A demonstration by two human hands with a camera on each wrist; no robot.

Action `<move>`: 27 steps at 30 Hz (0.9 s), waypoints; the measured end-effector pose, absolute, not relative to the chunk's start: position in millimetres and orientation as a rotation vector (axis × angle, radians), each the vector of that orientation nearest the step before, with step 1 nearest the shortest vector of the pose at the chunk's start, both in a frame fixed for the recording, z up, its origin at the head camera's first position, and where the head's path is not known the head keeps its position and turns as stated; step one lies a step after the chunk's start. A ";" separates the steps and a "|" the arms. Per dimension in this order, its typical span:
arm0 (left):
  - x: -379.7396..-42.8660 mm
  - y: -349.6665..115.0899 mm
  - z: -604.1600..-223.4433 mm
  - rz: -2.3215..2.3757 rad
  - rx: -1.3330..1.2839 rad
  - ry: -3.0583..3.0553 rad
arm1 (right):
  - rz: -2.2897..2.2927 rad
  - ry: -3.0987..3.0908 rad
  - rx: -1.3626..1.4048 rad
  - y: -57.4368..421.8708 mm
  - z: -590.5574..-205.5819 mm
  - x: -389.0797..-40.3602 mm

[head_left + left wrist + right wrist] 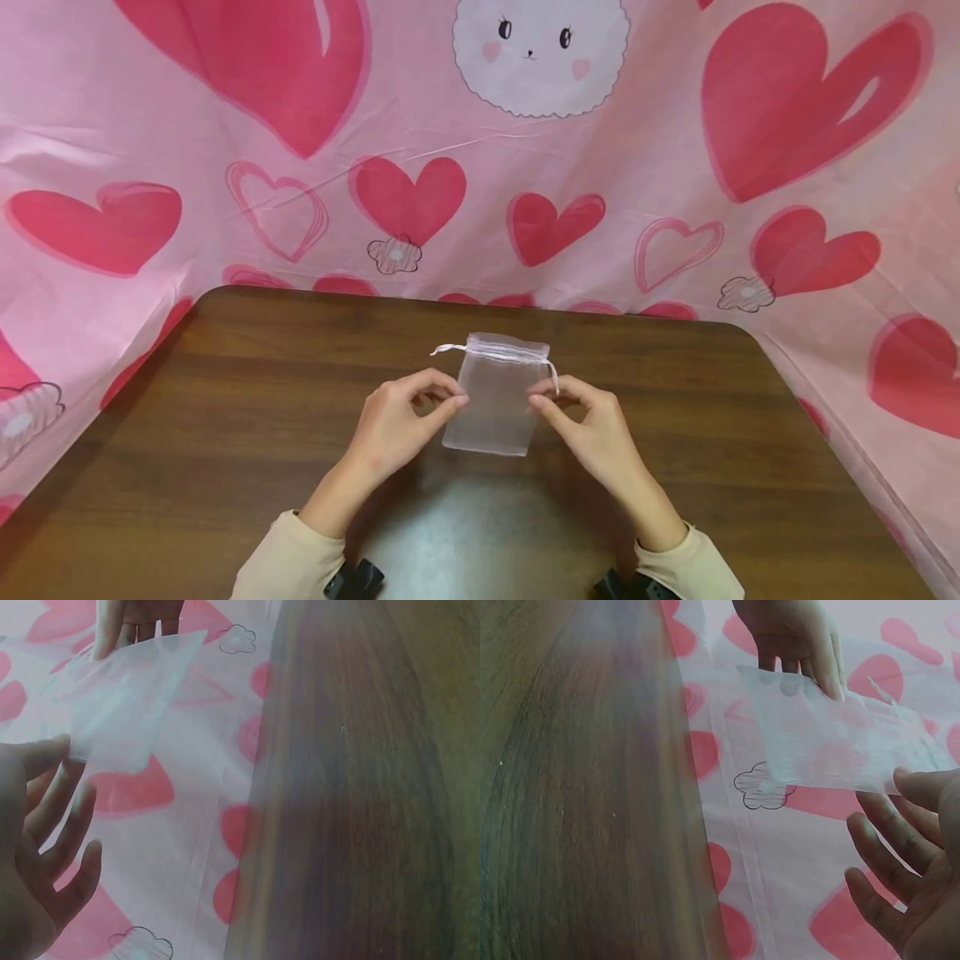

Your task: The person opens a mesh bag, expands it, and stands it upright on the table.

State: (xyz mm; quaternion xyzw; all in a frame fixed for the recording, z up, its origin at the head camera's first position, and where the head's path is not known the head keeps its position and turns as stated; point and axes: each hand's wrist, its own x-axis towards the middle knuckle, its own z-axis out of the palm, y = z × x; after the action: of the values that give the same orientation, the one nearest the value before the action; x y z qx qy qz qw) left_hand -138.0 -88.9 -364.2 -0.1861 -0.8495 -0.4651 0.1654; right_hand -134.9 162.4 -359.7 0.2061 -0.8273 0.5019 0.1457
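1. Cream sleeves, left [288, 558] and right [690, 567], enter from the lower edge of the head view; at each cuff we record a black wrist device, left [356, 579] and right [637, 586], only partly in frame.
2. Left hand [401, 417]: we find thumb and forefinger brought together, pinching the pouch at its left side edge, about midway along. Its other fingers are loosely bent beneath, as the left wrist view shows.
3. Right hand [596, 425]: we find a matching pinch on the opposite side edge, the remaining fingers spread and slightly bent below.
4. Sheer white drawstring pouch [495, 412]: we locate it between the two hands, held over the table, its plain bottom edge toward the person and its top away.
5. White drawstring [510, 353]: we see it run across the pouch near the top, one end sticking out left, the other hanging down beside the right hand's fingers.
6. Dark brown wood-grain table [187, 417]: we note rounded far corners and a bright reflection between the forearms.
7. Pink cloth backdrop [487, 167]: beyond the table we observe printed red hearts [408, 196], outlined flowers and a fluffy white character [540, 83].
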 end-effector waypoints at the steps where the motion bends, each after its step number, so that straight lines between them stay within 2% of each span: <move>1: -138.2 -88.9 -363.9 -1.331 -0.514 -2.410 | 1.448 -2.385 0.598 161.7 -359.6 -134.8; 11: -137.5 -88.6 -360.7 -1.418 -0.377 -2.430 | 1.473 -2.395 0.597 154.0 -363.2 -131.1; 27: -137.2 -88.4 -364.0 -1.366 -0.375 -2.497 | 1.562 -2.352 0.501 153.4 -363.1 -130.6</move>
State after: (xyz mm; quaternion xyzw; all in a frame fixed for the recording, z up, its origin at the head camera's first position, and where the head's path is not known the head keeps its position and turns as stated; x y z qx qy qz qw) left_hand -137.2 -88.4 -364.0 -0.1295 -0.8618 -0.4714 0.1350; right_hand -130.6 153.4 -363.1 0.1730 -0.8126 0.5396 0.1363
